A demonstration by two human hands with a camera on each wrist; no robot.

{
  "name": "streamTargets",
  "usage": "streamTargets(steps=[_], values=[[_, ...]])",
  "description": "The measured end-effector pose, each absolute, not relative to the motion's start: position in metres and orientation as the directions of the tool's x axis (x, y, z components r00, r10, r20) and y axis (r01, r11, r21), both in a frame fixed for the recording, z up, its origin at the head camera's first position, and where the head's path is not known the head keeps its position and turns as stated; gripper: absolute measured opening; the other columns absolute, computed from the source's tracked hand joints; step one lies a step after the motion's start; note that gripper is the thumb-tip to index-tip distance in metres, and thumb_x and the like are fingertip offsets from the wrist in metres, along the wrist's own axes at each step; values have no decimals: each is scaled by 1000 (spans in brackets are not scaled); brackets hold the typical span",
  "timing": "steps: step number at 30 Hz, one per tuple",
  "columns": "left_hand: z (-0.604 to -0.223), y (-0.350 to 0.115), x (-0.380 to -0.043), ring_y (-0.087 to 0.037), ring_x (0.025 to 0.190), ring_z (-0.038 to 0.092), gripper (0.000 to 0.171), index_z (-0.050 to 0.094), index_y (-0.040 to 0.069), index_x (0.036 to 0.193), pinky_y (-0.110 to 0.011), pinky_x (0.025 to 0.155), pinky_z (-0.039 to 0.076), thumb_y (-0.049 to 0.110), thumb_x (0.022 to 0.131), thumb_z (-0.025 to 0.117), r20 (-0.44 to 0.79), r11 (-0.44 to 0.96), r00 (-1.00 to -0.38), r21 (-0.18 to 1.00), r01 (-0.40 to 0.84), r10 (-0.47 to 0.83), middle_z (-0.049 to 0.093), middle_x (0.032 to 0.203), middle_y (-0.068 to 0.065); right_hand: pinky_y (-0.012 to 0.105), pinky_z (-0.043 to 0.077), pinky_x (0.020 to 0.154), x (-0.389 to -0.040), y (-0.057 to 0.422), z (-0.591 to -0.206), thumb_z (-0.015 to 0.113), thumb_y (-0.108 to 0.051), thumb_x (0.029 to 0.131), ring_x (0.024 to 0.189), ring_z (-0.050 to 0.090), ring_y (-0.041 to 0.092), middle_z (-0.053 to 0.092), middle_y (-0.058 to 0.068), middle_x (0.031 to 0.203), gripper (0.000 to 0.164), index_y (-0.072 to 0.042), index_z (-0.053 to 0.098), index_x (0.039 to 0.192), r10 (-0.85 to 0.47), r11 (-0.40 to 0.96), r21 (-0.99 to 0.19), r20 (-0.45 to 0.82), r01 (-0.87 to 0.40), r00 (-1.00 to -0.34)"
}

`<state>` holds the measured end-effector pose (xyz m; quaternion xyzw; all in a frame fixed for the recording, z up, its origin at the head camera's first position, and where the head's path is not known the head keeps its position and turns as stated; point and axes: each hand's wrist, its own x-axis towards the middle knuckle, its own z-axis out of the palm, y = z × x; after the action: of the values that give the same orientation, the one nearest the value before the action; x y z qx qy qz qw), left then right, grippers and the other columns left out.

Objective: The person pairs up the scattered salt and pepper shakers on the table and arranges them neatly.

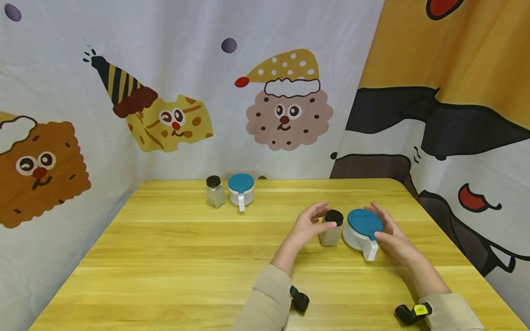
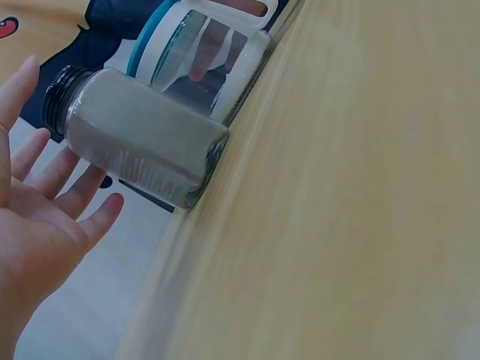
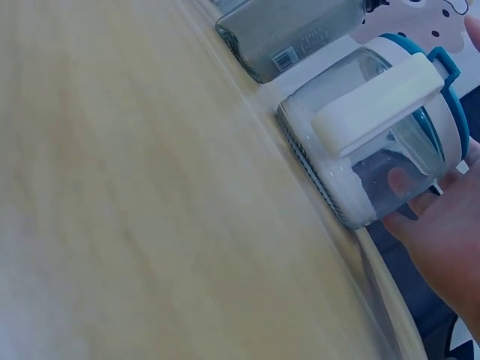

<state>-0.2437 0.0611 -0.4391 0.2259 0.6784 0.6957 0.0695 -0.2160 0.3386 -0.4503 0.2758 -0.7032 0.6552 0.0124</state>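
On the right side of the table stands a glass spice jar [image 1: 330,234] with a black lid and pale contents. My left hand [image 1: 308,224] is around its left side, thumb in front near the lid; in the left wrist view the hand's fingers [image 2: 75,184] are spread beside the jar. Just right of it is a clear seasoning pot [image 1: 357,238] with a blue lid and white handle. My right hand [image 1: 393,234] is at the pot's right side, thumb near the lid's edge. Its fingertips [image 3: 401,180] show through the glass in the right wrist view.
Near the table's back edge stand another black-lidded jar [image 1: 216,193] and another blue-lidded pot [image 1: 241,191], side by side. A cartoon-printed curtain [image 1: 186,27] hangs behind the wooden table [image 1: 174,257]. Black cameras are strapped to both wrists.
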Motion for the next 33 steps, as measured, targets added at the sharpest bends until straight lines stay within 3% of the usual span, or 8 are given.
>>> streamTargets(steps=[12,20,26,33], values=[[-430,57,-242,-9,119,50,59,49,20,140,-42,104,35,19,87,73,242,-61,-872,969,239,426,56,133,-1,16,32,96,-215,336,-444,50,4,94,133,30,10,28,8,150,70,-2,12,152,-331,-29,-906,407,-421,-852],[-423,53,-241,-19,126,46,61,47,26,141,-39,105,33,22,86,74,242,-41,-866,967,250,438,56,127,16,14,29,98,-213,335,-435,50,5,94,137,24,15,25,8,153,70,-9,16,153,-283,31,-908,392,-417,-875],[-420,48,-240,-9,124,46,61,46,28,141,-40,106,32,24,86,74,255,-40,-855,963,266,452,55,130,16,15,21,105,-210,333,-432,49,11,91,136,25,14,27,7,153,72,-10,18,153,-258,67,-894,414,-444,-873],[-413,43,-239,-7,124,46,63,44,26,142,-39,106,32,23,87,73,271,-42,-848,958,284,456,54,132,14,18,19,107,-210,331,-426,48,16,87,134,27,15,31,7,150,74,-6,20,152,-224,95,-875,447,-475,-866]])
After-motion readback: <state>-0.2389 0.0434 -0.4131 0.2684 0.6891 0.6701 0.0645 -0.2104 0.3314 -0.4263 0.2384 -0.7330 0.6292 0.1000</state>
